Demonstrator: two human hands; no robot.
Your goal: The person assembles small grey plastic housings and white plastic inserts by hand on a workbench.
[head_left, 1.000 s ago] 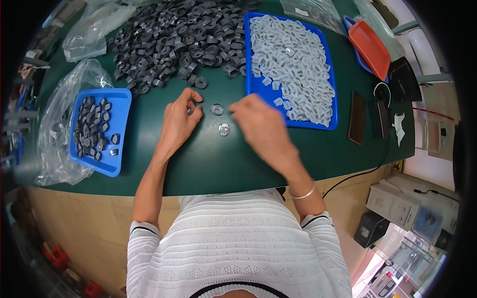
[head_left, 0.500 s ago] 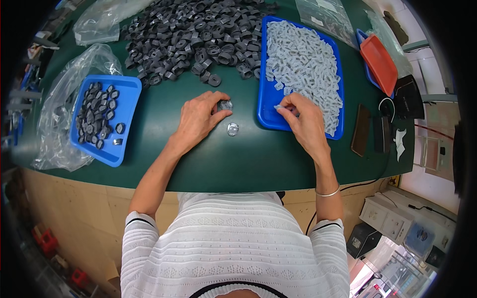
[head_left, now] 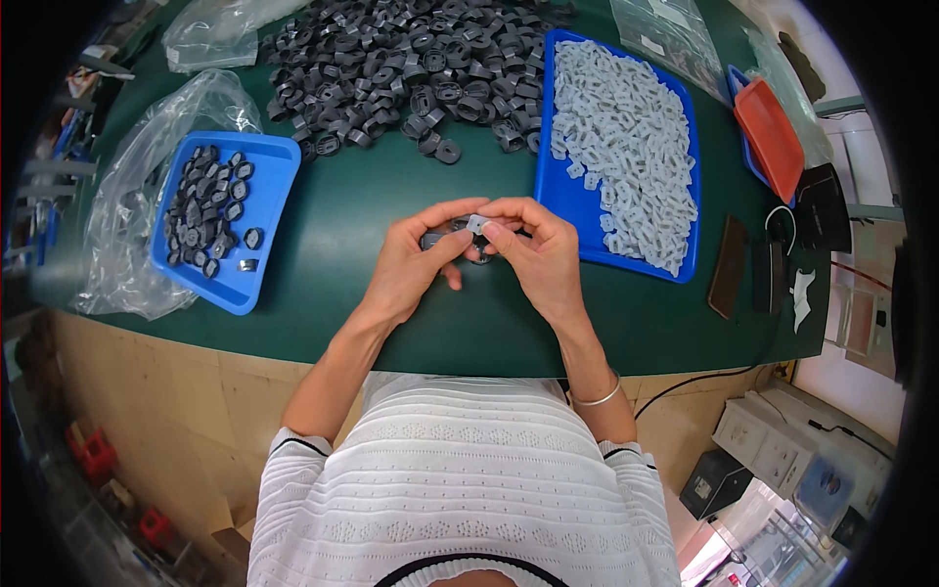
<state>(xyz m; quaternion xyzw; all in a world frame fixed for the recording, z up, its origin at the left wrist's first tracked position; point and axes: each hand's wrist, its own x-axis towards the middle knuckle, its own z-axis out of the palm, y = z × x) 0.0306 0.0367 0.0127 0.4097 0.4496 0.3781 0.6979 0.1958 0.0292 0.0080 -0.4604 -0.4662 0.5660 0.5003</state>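
Observation:
My two hands meet over the table's middle. My left hand [head_left: 413, 256] is closed on a dark grey plastic ring [head_left: 430, 239], partly hidden by its fingers. In the pinch of my right hand [head_left: 544, 256] is a small whitish plastic piece [head_left: 477, 224], held against the ring side of the left hand. Just below the fingertips shows a small shiny round part [head_left: 479, 257], mostly covered, and I cannot tell whether it is held or lies on the table. Many similar whitish pieces [head_left: 626, 137] fill the blue tray [head_left: 577, 225] at the right.
A big heap of dark grey rings [head_left: 411, 68] covers the far side of the green table [head_left: 342, 215]. At the left, a smaller blue tray [head_left: 269, 186] holds ring parts, beside a clear plastic bag [head_left: 117, 235]. A red tray [head_left: 773, 137] and a brown phone-like slab [head_left: 727, 266] lie right.
My right hand has come left from the blue tray, bringing a whitish piece to my left hand. My left hand has moved slightly right and lower. The view has shifted a little.

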